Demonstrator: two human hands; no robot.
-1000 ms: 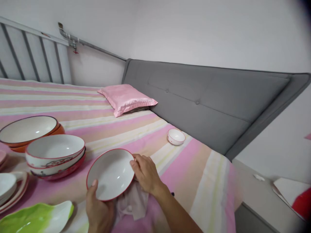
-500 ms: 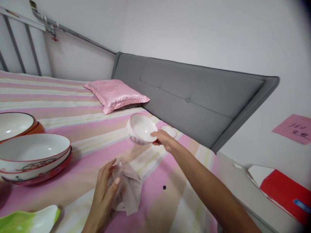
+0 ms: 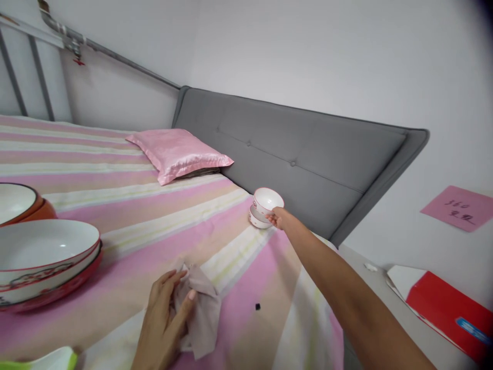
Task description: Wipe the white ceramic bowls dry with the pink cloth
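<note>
My right hand reaches far across the bed and grips the rim of a white bowl with a red edge. That bowl sits over or in a second, similar bowl on the striped sheet, beside the headboard. Nearer to me, my left hand is closed loosely around a crumpled grey-beige cloth, thumb and fingers on either side of it. Part of the cloth is hidden behind the hand.
At the left stand stacked large white bowls, orange bowls and a green-and-white dish. A small black square lies on the sheet. Farther off are a pink pillow and grey headboard. A red packet lies at right.
My right hand has carried the bowl away from me and to the right, onto the other bowl by the headboard. The left hand keeps the cloth in about the same place.
</note>
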